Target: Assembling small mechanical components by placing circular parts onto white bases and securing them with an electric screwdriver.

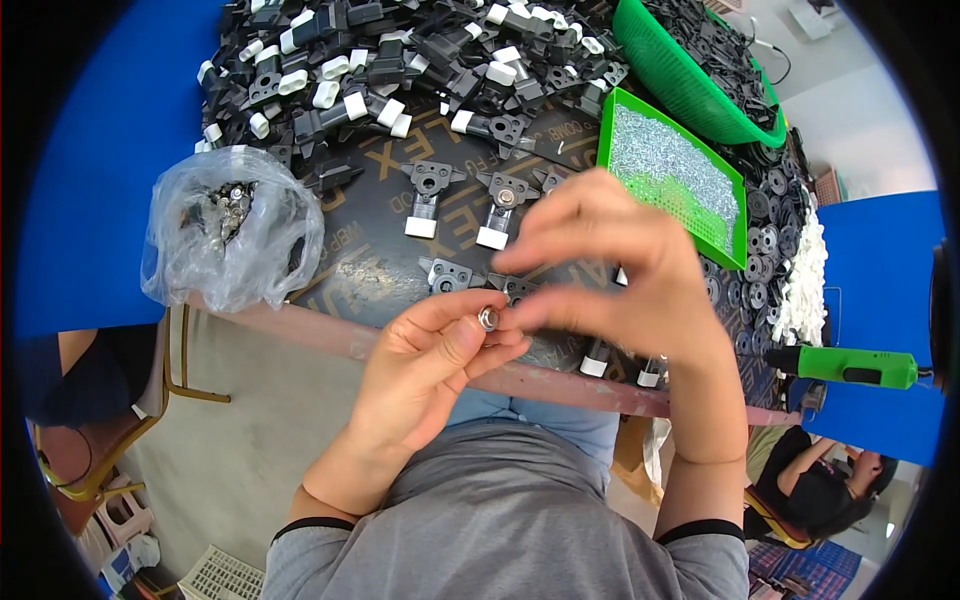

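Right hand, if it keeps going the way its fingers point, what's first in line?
Probably the small metal ring pinched in the left hand; the right hand points left and down at it, fingertips almost touching. Depth unclear.

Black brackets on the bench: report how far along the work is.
Looks done: a large heap of black brackets with white caps fills the back of the table. In hand: the left hand pinches a small metal ring, the right hand meeting it. Left: several single brackets lie in rows, plus the bag of metal parts and the green tray of screws.
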`<state>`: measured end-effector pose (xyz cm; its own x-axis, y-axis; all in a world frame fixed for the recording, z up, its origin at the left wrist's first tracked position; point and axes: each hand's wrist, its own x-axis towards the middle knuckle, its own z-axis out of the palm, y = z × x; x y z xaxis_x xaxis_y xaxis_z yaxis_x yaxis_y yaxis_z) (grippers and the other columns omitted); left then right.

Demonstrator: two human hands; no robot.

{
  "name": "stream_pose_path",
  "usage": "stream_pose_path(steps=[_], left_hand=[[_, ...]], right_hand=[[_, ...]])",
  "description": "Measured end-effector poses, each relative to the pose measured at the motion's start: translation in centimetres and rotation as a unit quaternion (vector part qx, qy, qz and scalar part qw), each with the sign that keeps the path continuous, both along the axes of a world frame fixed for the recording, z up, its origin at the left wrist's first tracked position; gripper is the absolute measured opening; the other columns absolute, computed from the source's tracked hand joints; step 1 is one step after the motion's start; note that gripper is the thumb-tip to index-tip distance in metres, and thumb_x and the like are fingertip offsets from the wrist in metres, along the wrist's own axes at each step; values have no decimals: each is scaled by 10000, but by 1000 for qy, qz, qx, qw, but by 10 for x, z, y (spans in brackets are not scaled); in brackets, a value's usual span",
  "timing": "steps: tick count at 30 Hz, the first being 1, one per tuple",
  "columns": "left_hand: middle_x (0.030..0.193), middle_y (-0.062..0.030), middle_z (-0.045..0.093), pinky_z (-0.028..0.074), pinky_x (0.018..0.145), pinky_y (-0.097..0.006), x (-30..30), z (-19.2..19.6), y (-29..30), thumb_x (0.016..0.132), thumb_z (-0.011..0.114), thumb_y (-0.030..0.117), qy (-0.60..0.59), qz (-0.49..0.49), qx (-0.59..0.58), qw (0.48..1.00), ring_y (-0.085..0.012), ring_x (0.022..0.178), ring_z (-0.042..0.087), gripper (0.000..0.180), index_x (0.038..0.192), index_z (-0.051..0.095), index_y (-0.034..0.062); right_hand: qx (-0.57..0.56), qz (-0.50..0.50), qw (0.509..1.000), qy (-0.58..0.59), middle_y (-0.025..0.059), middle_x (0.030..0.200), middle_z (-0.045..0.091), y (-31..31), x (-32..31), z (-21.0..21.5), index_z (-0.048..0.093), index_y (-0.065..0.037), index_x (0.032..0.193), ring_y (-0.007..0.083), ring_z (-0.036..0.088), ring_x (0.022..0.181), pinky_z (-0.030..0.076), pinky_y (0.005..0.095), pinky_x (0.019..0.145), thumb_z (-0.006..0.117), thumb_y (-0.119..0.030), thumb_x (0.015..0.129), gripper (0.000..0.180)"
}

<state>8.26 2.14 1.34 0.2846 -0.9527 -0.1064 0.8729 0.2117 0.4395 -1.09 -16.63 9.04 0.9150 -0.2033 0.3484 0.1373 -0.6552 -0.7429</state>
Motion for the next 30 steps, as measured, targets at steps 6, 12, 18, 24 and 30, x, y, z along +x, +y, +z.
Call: stream_pose_path(steps=[6, 12, 18, 24, 30], left_hand=[[1135, -150, 677, 541, 952, -371, -2, 3, -1, 975, 591, 108, -6, 9, 25, 1000, -233, 1049, 667, 258, 1206, 632, 1], [1143, -158, 678, 533, 959, -358, -4, 2, 2, 965, 610, 114, -19, 10, 16, 1000, -232, 1055, 664, 271, 1206, 631, -7], [1100, -122, 667, 531, 970, -428, -15, 1, 10, 959, 604, 65, -173, 96, 111, 974, -214, 1035, 649, 235, 1180, 623, -11], [1041, -112, 659, 563, 922, -424, -15, -4, 26, 890, 636, -64, -288, 217, 127, 924, -182, 956, 651, 201, 1087, 640, -25], [1012, -119, 686, 540, 846, -284, 7, -13, 32, 866, 677, -69, -317, 274, 127, 899, -175, 955, 672, 192, 1048, 640, -20]], right_hand=[[-100, 19, 994, -33, 13, 934, 680, 19, -7, -1, 762, -102, 916, 223, 580, 893, 476, 342, 801, 863, -124, 623, 310], [11, 28, 999, -15, 29, 924, 703, 18, -5, -3, 752, -92, 897, 211, 620, 858, 480, 326, 787, 849, -81, 653, 263], [-33, -99, 994, 12, 53, 851, 715, -2, 50, -31, 745, -55, 919, 189, 653, 822, 511, 302, 713, 809, -135, 741, 205], [-161, -96, 981, 50, 75, 808, 708, -9, 91, -61, 744, -53, 919, 251, 633, 826, 521, 358, 749, 791, -140, 744, 201], [-70, -123, 989, 38, 63, 869, 699, 0, 64, -32, 756, -57, 930, 177, 623, 785, 495, 292, 710, 823, -186, 735, 243]])
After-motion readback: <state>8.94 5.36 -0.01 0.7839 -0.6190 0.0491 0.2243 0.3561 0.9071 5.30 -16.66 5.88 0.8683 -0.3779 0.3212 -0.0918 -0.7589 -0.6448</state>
